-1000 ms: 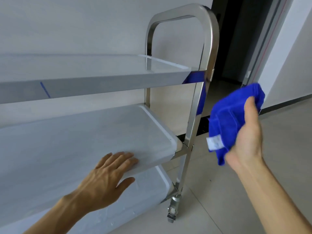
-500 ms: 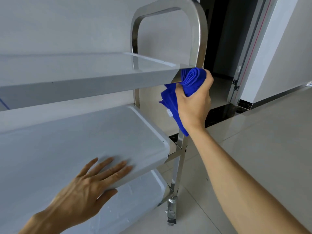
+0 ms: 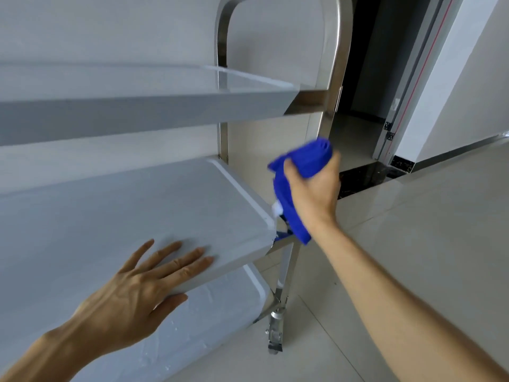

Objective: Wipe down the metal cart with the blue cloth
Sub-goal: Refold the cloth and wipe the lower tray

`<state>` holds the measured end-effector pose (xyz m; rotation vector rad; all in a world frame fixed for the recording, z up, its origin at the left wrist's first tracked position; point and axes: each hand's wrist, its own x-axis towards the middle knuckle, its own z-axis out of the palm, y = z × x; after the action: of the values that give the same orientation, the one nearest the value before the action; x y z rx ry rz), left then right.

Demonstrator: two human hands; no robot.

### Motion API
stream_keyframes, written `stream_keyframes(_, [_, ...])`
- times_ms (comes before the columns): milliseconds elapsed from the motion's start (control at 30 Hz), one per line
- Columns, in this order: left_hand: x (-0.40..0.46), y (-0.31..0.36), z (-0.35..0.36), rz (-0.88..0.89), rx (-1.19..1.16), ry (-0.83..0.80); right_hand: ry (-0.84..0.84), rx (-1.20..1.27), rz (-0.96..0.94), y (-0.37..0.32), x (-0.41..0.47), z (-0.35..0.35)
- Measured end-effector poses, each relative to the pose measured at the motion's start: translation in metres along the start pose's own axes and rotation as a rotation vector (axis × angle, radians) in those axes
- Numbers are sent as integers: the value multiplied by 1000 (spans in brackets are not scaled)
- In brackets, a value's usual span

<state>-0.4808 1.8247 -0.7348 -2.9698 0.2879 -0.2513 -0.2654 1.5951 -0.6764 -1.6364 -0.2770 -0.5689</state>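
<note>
Lower on post now, blue cloth [image 3: 300, 172]

Soft, even daylight fills the room, seemingly from behind the viewer, leaving only faint shadows under the shiny steel three-shelf cart [image 3: 334, 64], whose curved handle carries dull glare. The bunched blue cloth [image 3: 308, 161] smears with motion blur, the dark doorway [image 3: 366, 78] swallows detail, and straight lines bow toward the edges.

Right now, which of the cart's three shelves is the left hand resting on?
The middle shelf: the left hand lies flat on its front edge, below the top shelf and above the bottom shelf.
</note>
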Motion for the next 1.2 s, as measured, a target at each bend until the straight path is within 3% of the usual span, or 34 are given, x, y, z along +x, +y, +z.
stream_keyframes(133, [0,1,-3,-21,-61,-52,86,69,-117,-41,32,4])
stream_keyframes(267, [1,0,0,6,-129,-42,63,50,-119,-13,13,6])
stream_keyframes(467, [4,-2,4,39,-149,-1,-117,15,100,67,-41,-5])
stream_keyframes(800, [10,-8,24,31,-169,107,-358,274,393,97,-73,-32])
stream_keyframes(933, [16,-11,27,62,-161,115,-525,91,284,90,-82,-46])
stream_keyframes(1033, [16,-8,20,53,-150,72,-616,-26,304,78,-81,-52])
stream_keyframes(1133, [22,0,11,60,-9,128,-652,-149,286,76,-78,-56])
stream_keyframes(1200, [36,16,6,53,111,166,-590,-309,248,82,-80,-57])
